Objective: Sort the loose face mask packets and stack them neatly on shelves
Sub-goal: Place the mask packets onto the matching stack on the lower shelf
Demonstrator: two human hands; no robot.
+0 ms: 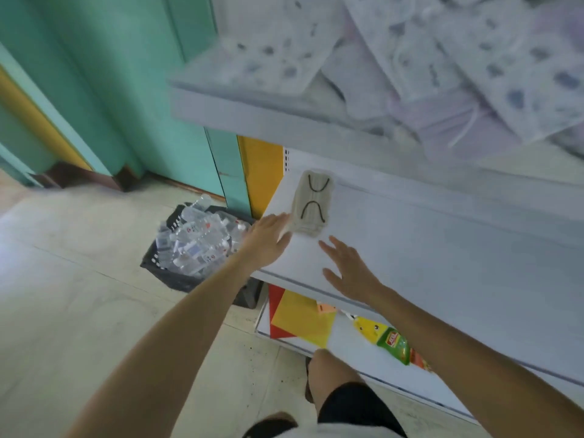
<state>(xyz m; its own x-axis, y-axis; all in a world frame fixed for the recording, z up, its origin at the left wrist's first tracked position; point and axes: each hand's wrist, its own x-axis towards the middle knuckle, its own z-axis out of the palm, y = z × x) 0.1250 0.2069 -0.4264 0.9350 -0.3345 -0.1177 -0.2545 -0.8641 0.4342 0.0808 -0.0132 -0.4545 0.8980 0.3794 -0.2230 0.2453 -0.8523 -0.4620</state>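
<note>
A small stack of beige face mask packets (312,203) with black ear loops lies near the left end of the white middle shelf (442,248). My left hand (268,237) reaches in with straight fingers that touch the stack's near left corner. My right hand (347,268) hovers or rests flat on the shelf just in front of the stack, fingers spread, holding nothing. On the upper shelf (252,112) lies a loose, blurred pile of white and pale purple patterned mask packets (458,67).
A dark crate of clear plastic bottles (196,245) stands on the tiled floor left of the shelving. The bottom shelf holds yellow and red sheets (300,317) and a green snack packet (395,343). My knee (328,374) is close to the bottom shelf edge. Teal wall at left.
</note>
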